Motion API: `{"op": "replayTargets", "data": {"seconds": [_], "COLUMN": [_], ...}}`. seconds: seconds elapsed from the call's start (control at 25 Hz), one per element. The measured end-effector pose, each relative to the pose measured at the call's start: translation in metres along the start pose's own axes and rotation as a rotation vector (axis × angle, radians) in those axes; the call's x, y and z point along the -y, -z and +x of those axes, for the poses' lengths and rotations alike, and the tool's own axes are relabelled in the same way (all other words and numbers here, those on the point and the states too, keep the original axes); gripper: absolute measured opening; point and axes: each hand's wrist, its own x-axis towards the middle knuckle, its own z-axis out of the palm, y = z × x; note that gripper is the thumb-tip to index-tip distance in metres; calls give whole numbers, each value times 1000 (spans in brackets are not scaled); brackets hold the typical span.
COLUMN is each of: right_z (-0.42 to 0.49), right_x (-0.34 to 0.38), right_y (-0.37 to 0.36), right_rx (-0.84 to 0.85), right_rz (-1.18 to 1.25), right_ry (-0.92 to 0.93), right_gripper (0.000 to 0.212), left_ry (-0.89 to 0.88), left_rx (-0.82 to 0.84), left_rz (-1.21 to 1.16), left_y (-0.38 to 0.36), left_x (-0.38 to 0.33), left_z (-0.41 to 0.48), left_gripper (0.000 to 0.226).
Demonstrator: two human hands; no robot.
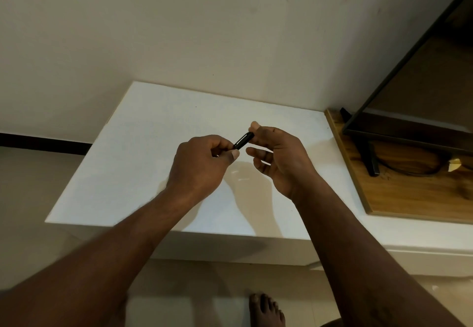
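A short black pen-like object [243,141] hangs in the air above the white table [143,147]. My left hand [202,162] pinches its lower end between thumb and curled fingers. My right hand [276,155] pinches its upper end between thumb and forefinger, while the other fingers stay loosely spread. Part of the object is hidden inside my left fist.
A wooden board [409,196] lies at the table's right, carrying a black-framed screen [399,132] on a stand with a dark cable. A pale wall rises behind the table. My bare foot [266,311] stands on the tiled floor below.
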Motion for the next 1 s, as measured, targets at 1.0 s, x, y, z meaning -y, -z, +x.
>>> {"op": "replayTargets", "data": {"seconds": [1.0], "right_z": [-3], "right_x": [4], "right_y": [-8], "right_rx": [-48], "right_rz": [523], "right_ry": [112], "right_gripper": [63], "left_ry": [11], "left_rx": [433], "left_rz": [107], "left_y": [-8], "left_x": [3], "left_z": [-6], "left_gripper": [15]}}
